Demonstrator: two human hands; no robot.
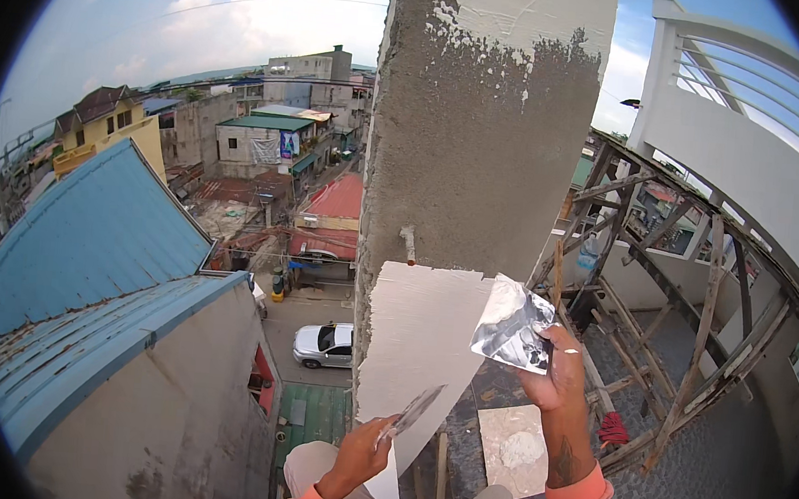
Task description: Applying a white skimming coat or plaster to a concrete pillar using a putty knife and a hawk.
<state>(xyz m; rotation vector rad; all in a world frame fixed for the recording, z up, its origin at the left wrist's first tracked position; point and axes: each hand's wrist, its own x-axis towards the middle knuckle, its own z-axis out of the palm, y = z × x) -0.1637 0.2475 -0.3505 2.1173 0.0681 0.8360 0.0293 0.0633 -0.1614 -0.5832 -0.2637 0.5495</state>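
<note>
In front of me stands a grey concrete column [481, 162] with smooth white putty [427, 322] over its lower part and ragged white putty along its top. My left hand [355, 459] is closed round a putty knife [419, 409], its thin blade tilted up to the right, close to the lower putty; I cannot tell whether it touches. My right hand [554, 374] grips a shiny metal sheet [526, 336] by its right edge. A lump of white putty [508, 296] clings to the sheet's upper left part.
A short pipe stub [407, 244] juts from the column. Below lies a pale board [503, 427] bearing a putty heap. Wooden scaffolding [708, 321] stands at right, red rope [612, 429] on it. Left, there is a drop to a street with a white car [324, 344], beside a blue roof [90, 244].
</note>
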